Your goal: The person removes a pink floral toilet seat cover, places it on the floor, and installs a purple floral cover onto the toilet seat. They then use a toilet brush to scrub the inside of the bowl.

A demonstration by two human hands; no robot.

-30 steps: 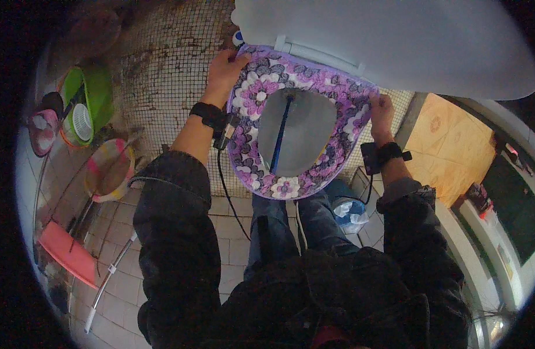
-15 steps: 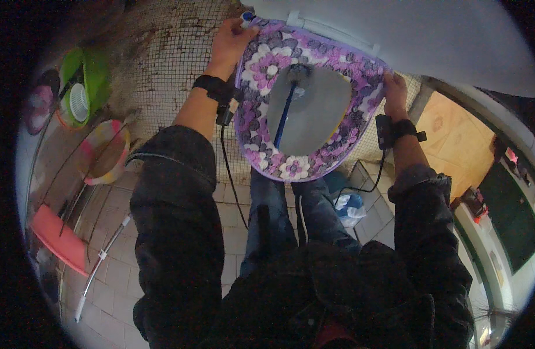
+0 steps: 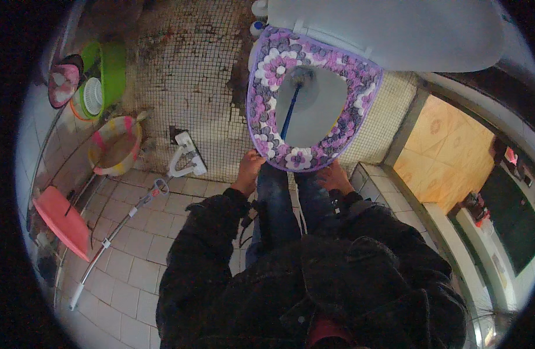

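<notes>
A toilet seat with a purple and white flowered cover lies down on the bowl, and the white lid stands up behind it. A blue-handled brush stands in the bowl. My left hand is at the seat's near left edge, fingertips just short of the cover. My right hand is at the near right edge, close below the cover. Neither hand holds anything that I can see. My jeans-clad legs are between the two hands.
A long-handled mop with a white head lies on the tiled floor to the left. Green basins, a pink patterned basin and a flat pink thing line the left wall. At right a step borders an orange tiled floor.
Both hands have come off the sides of the seat cover and drawn back to its near edge. The seat now lies lower and further from me.
</notes>
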